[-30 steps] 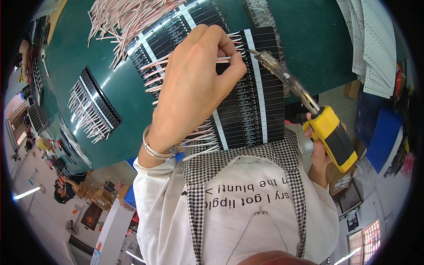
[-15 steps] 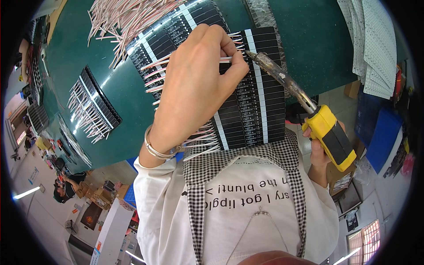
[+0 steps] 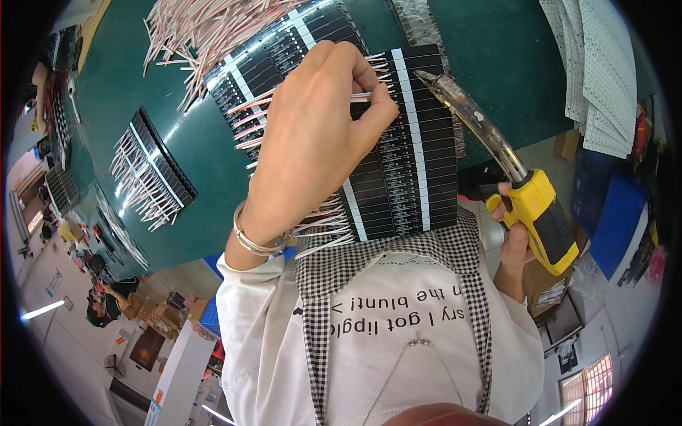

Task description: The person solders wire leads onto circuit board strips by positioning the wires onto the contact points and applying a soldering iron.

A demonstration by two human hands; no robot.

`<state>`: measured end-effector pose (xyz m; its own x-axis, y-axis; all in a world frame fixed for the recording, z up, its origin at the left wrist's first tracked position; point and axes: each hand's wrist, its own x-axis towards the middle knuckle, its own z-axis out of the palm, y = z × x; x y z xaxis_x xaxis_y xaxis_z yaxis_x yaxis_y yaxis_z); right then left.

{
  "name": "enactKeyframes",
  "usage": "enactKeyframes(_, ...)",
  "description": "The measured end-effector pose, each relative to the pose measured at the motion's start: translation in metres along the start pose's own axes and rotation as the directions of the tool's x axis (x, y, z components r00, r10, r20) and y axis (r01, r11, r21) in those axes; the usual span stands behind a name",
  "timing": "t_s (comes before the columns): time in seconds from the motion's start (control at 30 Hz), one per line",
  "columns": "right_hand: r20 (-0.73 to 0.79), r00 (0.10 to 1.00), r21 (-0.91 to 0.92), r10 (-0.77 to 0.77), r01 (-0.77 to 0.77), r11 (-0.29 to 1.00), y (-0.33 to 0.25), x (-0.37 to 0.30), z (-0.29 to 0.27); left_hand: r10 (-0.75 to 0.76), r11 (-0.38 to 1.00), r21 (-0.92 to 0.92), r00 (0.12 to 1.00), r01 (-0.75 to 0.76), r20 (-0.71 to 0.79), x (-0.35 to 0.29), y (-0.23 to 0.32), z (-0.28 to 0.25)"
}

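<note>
A black panel of narrow circuit-board strips (image 3: 439, 163) with white bands lies before me at the near table edge. Thin red and white wires (image 3: 328, 226) stick out along its left side. My left hand (image 3: 309, 131) rests over that side, thumb and forefinger pinched on a thin wire (image 3: 362, 96) whose end reaches the strips. In my right hand (image 3: 517, 245) is a yellow and black soldering gun (image 3: 543, 216), fingers wrapped round its handle. Its darkened tip hovers over the panel's upper right part, apart from the wire.
Behind the panel lie another black panel (image 3: 330, 25) and a big heap of loose wires (image 3: 206, 32). A smaller wired stack of strips (image 3: 153, 167) sits to the left on the green table (image 3: 504, 71). White perforated sheets (image 3: 604, 78) are at the far right.
The soldering gun has shifted to the right, its tip drawing away from the wire ends. My left hand stays nearly still, with its pinch kept.
</note>
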<state>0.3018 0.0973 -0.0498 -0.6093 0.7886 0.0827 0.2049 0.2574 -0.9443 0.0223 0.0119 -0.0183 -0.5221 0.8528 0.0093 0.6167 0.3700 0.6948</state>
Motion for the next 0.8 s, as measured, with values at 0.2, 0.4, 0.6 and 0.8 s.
enactKeyframes(0.2, -0.035, 0.999, 0.080, -0.004, 0.006, 0.997, -0.002, 0.003, 0.004, 0.104, 0.993, -0.068, 0.989, -0.097, 0.106, -0.005, 0.000, -0.017)
enactKeyframes(0.4, -0.016, 0.999, 0.080, -0.034, 0.035, 0.996, 0.001, 0.004, 0.002, 0.068, 0.995, -0.084, 0.981, -0.053, 0.182, -0.009, -0.013, -0.043)
enactKeyframes(0.6, -0.041, 0.999, 0.141, -0.013, 0.018, 0.990, 0.007, -0.002, 0.002, -0.059, 0.995, 0.085, 0.985, 0.046, 0.164, -0.011, 0.005, -0.063)
enactKeyframes(0.8, -0.019, 1.000, 0.148, -0.013, 0.015, 0.989, 0.002, 0.000, 0.001, -0.063, 0.989, 0.140, 0.994, 0.049, 0.091, -0.022, 0.015, -0.091)
